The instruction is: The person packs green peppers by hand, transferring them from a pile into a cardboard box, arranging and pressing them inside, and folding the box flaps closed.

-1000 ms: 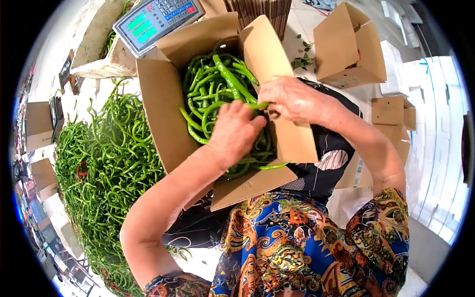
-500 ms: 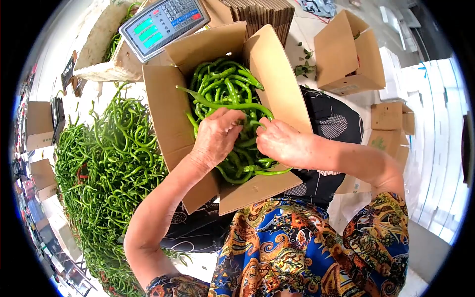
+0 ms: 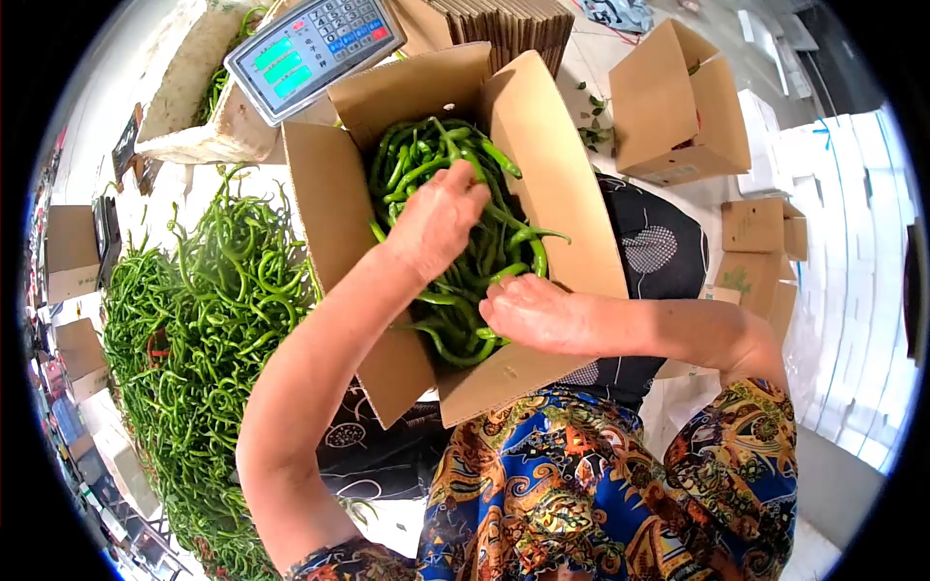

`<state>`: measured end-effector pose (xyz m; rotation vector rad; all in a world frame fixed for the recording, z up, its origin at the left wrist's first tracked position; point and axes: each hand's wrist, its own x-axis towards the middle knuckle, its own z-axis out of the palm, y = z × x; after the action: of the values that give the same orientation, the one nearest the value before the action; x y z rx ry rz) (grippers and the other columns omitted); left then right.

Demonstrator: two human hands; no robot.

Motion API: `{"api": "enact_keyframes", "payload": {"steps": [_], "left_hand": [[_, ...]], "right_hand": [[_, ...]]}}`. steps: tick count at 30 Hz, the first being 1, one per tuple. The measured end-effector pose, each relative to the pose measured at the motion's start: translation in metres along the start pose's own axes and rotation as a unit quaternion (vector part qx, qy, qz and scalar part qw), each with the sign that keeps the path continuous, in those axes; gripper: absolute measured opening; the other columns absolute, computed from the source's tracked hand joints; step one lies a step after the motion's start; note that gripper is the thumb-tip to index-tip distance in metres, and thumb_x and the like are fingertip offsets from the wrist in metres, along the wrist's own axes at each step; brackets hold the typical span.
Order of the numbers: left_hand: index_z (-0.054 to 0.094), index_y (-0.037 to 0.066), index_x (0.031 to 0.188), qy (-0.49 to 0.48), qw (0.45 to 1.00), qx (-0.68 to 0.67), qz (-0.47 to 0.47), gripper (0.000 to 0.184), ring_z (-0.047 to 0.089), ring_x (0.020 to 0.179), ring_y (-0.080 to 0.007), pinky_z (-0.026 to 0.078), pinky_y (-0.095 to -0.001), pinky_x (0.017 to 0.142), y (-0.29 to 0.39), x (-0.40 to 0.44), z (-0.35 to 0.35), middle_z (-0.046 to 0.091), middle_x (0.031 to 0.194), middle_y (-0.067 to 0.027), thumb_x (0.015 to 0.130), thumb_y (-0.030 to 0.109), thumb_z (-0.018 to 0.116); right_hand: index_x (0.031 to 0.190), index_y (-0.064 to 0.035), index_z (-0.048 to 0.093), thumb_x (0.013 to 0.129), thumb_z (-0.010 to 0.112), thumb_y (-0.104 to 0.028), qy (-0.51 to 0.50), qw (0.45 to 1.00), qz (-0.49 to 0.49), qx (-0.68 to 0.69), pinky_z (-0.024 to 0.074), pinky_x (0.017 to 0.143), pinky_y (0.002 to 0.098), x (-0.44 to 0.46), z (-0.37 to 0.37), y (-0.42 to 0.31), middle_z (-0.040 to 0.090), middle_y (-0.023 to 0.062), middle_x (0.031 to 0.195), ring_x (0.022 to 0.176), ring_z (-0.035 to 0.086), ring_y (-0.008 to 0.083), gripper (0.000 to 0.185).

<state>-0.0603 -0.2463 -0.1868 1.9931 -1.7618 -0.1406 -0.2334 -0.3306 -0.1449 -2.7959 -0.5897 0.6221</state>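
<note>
An open cardboard box (image 3: 562,165) full of long green chili peppers (image 3: 465,261) sits in front of me, slightly tilted. Over its upper part, my left hand (image 3: 438,221) is closed, its fingertips pinching a green chili pepper (image 3: 449,143) that points toward the far wall. My right hand (image 3: 531,315) is lower down, near the box's front right side. Its fingers are curled among the peppers and seem closed on one; the fingertips are partly hidden.
To the left lies a big heap of green chili peppers (image 3: 203,358). A digital scale display (image 3: 315,48) stands behind the box, beside a white foam box (image 3: 223,131). Folded cardboard (image 3: 509,29) is stacked at the back; another open carton (image 3: 668,116) stands right.
My left hand has moved up and away toward the far side of the box. My right hand has dropped lower, and the long pepper lying across the top has shifted.
</note>
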Motion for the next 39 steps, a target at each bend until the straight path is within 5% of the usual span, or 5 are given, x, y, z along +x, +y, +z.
{"api": "enact_keyframes", "payload": {"steps": [11, 17, 24, 28, 39], "left_hand": [[0.068, 0.001, 0.103, 0.012, 0.978, -0.183, -0.102, 0.025, 0.066, 0.082, -0.0314, 0.054, -0.0375, 0.073, -0.005, -0.020, -0.053, 0.066, 0.093, -0.0131, 0.079, -0.003, 0.069], [0.071, 0.009, 0.089, -0.198, 0.977, 0.060, -0.054, 0.014, 0.059, 0.093, -0.0253, 0.054, -0.0383, 0.078, 0.041, -0.068, -0.068, 0.060, 0.089, -0.0076, 0.077, 0.014, 0.073], [0.063, 0.009, 0.077, -0.094, 0.983, 0.154, 0.017, 0.009, 0.055, 0.085, -0.0233, 0.050, -0.0361, 0.074, 0.048, -0.077, -0.075, 0.054, 0.083, -0.0057, 0.068, 0.010, 0.065], [0.065, 0.007, 0.083, -0.065, 0.990, 0.122, -0.029, 0.016, 0.057, 0.080, -0.0239, 0.052, -0.0358, 0.070, 0.051, -0.080, -0.104, 0.057, 0.081, -0.0062, 0.068, 0.005, 0.070], [0.068, 0.002, 0.101, -0.058, 0.995, -0.041, -0.070, 0.024, 0.060, 0.077, -0.0314, 0.050, -0.0405, 0.067, 0.066, -0.050, -0.138, 0.060, 0.082, -0.0119, 0.077, -0.003, 0.069]], "right_hand": [[0.088, 0.0004, 0.061, 0.076, 0.063, -0.005, 0.126, 0.986, 0.012, 0.111, 0.0545, 0.066, 0.0449, -0.020, -0.035, 0.013, 0.064, 0.0170, 0.083, 0.079, 0.066, 0.0364, 0.013], [0.098, -0.0044, 0.061, 0.089, 0.063, -0.016, 0.094, 0.984, 0.019, 0.150, 0.0506, 0.070, 0.0456, -0.025, -0.023, 0.025, 0.061, 0.0143, 0.091, 0.083, 0.062, 0.0352, 0.015], [0.095, 0.0007, 0.059, 0.087, 0.066, -0.022, -0.048, 0.989, 0.032, 0.135, 0.0518, 0.072, 0.0464, 0.003, 0.002, 0.001, 0.063, 0.0162, 0.083, 0.084, 0.064, 0.0364, 0.025], [0.095, 0.0007, 0.059, 0.090, 0.063, -0.021, 0.060, 0.956, -0.021, 0.287, 0.0486, 0.073, 0.0472, -0.009, -0.034, 0.013, 0.063, 0.0177, 0.087, 0.086, 0.063, 0.0396, 0.022], [0.112, 0.0021, 0.065, 0.094, 0.064, -0.012, 0.035, 0.849, 0.072, 0.523, 0.0471, 0.057, 0.0230, -0.062, -0.085, 0.055, 0.066, 0.0010, 0.076, 0.062, 0.058, 0.0071, 0.023]]}}
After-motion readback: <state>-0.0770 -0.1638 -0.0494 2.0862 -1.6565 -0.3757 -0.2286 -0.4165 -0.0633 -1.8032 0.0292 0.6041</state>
